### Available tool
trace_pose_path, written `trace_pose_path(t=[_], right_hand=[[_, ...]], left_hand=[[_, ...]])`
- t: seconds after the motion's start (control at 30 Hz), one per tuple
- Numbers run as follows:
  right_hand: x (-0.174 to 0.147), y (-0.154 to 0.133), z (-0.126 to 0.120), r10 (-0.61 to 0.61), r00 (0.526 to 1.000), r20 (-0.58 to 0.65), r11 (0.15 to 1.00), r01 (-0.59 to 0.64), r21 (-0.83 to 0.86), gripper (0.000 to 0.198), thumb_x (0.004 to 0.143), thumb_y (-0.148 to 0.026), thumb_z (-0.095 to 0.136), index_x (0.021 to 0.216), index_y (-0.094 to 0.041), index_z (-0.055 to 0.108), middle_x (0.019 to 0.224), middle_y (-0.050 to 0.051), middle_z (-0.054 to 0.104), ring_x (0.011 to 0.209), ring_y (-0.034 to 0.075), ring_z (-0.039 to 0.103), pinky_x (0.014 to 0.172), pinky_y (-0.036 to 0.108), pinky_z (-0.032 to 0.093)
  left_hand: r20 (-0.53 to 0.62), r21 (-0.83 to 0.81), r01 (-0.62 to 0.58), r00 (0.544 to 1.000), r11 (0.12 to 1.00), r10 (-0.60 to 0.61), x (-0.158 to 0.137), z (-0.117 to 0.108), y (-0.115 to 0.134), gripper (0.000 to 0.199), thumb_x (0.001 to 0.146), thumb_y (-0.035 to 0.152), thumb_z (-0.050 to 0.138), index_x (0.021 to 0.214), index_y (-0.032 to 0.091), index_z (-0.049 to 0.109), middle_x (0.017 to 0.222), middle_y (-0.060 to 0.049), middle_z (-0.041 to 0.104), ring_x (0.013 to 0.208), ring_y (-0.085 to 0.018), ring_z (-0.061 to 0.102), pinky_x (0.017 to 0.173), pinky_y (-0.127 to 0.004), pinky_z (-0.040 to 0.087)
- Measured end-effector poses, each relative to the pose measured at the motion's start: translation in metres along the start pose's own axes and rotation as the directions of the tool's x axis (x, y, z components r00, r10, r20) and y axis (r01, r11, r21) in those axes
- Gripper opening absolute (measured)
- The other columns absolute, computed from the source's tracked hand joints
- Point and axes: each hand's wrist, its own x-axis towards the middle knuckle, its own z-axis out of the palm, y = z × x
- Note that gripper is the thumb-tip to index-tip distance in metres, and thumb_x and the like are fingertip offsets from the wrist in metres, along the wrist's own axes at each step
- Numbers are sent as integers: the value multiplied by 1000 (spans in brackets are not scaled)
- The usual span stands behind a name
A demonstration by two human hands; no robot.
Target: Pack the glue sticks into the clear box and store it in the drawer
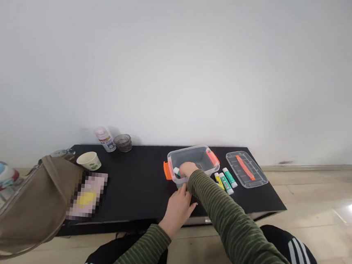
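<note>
Green striped right sleeve [226,218] nearest, slanting over the near rim of the clear box [197,155]. Right hand [188,169] inside box, by a white-and-teal tube [176,171]; grip cannot be told. Left hand [178,208] at box's near wall, fingers extended, thumb spread wide. Three tubes [226,183] just right of box; lid [246,169] beyond them.

Fingertips of right hand [188,169] hidden in box [190,154], pinkish item [96,184] pixelated
</note>
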Motion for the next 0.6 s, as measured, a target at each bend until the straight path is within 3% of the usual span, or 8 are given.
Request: trace_pose_path(t=[0.13, 0.27, 0.4, 0.47, 0.53, 0.6], right_hand=[[5, -1, -10, 9, 996, 89, 999, -6, -41, 38, 95, -39, 61, 124, -16, 59, 124, 9, 61, 105, 23, 63, 89, 43, 55], [-10, 13, -49, 12, 994, 110, 998, -5, -65, 32, 93, -42, 60, 108, -14, 63, 89, 8, 67, 80, 21, 63, 72, 34, 49], [-56, 45, -81, -37, 999, -1, 953, 36, 300, 27, 94, -46, 49, 104, -22, 57, 70, -3, 58, 61, 14, 53, 61, 27, 41], [-81, 65, -84, -34, 999, 19, 874, 20, 486, 29, 91, -50, 51, 99, -23, 55, 67, -5, 54, 57, 12, 49, 57, 25, 38], [-101, 83, -80, -26, 995, 99, 819, -35, 573, 34, 87, -56, 56, 93, -22, 55, 65, -5, 51, 56, 11, 46, 54, 24, 35], [-116, 99, -70, -20, 979, 203, 792, -109, 601, 41, 83, -61, 59, 88, -20, 56, 64, -5, 50, 55, 10, 45, 53, 24, 34]], left_hand=[[-57, -51, 34, 998, 998, -37, 6, -8, 0, 41, 90, 26, 54, 130, 20, 49, 131, -12, 56, 113, -26, 61, 89, -39, 54], [-72, -171, 62, 995, 983, -75, 14, -1, 2, 56, 90, 24, 51, 144, 19, 38, 143, -14, 50, 128, -28, 53, 97, -38, 51], [-24, -462, 118, 989, 879, -145, 25, 7, 6, 60, 89, 25, 53, 146, 17, 37, 147, -17, 48, 134, -31, 48, 104, -44, 46], [28, -702, 147, 983, 697, -179, 31, 7, 9, 56, 90, 31, 53, 143, 18, 41, 143, -17, 50, 125, -29, 56, 98, -42, 49], [102, -903, 163, 980, 398, -171, 37, 5, 12, 50, 92, 39, 50, 137, 19, 45, 134, -16, 56, 105, -24, 66, 80, -35, 55], [155, -976, 170, 982, 138, -110, 40, 2, 17, 50, 93, 47, 46, 136, 20, 45, 115, -12, 62, 78, -17, 67, 58, -27, 50]])
